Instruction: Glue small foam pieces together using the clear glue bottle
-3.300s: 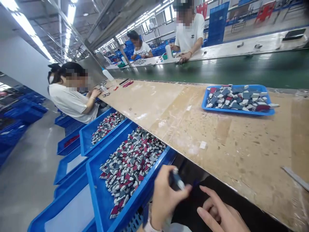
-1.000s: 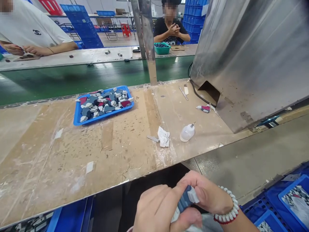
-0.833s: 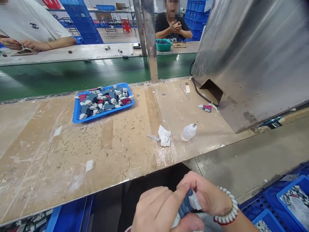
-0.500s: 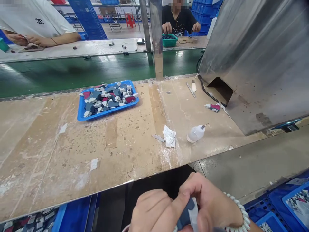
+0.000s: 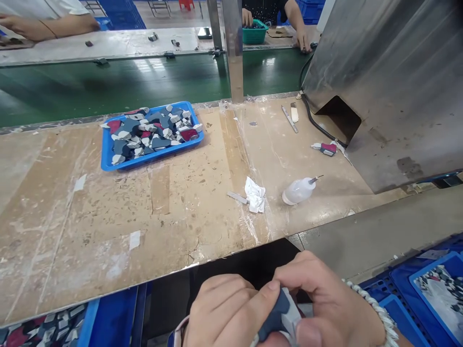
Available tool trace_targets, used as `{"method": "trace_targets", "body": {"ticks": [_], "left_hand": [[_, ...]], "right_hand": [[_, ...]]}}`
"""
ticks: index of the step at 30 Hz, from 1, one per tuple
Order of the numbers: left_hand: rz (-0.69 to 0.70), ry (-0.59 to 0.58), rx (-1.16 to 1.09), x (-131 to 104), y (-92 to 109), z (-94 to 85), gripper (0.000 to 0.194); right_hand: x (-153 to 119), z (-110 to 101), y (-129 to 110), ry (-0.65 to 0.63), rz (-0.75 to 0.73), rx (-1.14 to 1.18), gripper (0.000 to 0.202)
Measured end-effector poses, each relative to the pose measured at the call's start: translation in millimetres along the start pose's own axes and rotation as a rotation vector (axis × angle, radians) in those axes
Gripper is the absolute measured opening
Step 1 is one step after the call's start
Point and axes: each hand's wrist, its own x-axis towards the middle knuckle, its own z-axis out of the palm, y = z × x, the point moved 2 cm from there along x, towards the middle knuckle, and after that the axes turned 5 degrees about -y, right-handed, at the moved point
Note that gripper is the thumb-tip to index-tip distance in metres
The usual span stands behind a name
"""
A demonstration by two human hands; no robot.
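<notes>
Both bare hands' grip (image 5: 278, 313) clamped on a blue-and-white moulded piece (image 5: 278, 315), held between the fingers, below the wooden table's front edge (image 5: 217, 259).

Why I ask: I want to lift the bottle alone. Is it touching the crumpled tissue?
Apart. The head view shows a strip of tabletop between the crumpled tissue and the base of the bottle.

Honestly, the tabletop (image 5: 202, 207) looks like scuffed board with glossy streaks, the housing (image 5: 394, 106) at 2 o'clock's smudgy metal, the tray (image 5: 126, 164) at 10's smooth plastic, and the held piece (image 5: 275, 315) at 5's pretty matt.
</notes>
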Motion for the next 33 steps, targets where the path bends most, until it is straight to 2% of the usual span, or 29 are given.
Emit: {"method": "trace_targets", "body": {"ticks": [2,6,11,18,22,27,30,33], "left_hand": [[0.0,-0.043,-0.002,2.6,-1.7,-4.8,0.036],[0.011,-0.034,0.027,3.9,-3.4,-7.2,0.036],[0.008,-0.043,0.052,6.5,-3.9,-2.9,0.04],[-0.016,-0.062,-0.025,5.3,-8.6,-2.1,0.039],[-0.062,-0.034,-0.107,-1.2,-16.9,-1.1,0.04],[-0.084,0.185,0.008,-8.2,-19.7,-4.2,0.016],[-0.079,0.208,0.069,-8.4,-17.1,-4.0,0.002],[-0.101,0.226,0.003,-5.9,-16.6,-3.8,0.005]], "right_hand": [[0.9,-1.1,-0.1,-0.008,-0.026,-0.023,0.064],[3.4,-1.8,4.6,-0.033,-0.062,-0.037,0.063],[7.9,-5.1,12.0,-0.061,-0.07,0.083,0.059],[8.4,-8.5,21.0,-0.191,0.031,0.102,0.062],[12.2,-8.0,24.1,-0.109,0.064,0.128,0.06],[20.2,-1.4,25.9,-0.019,0.07,0.181,0.063],[25.0,0.9,19.8,0.064,0.04,0.075,0.064],[27.9,1.1,10.6,0.123,0.032,-0.089,0.069]]}}
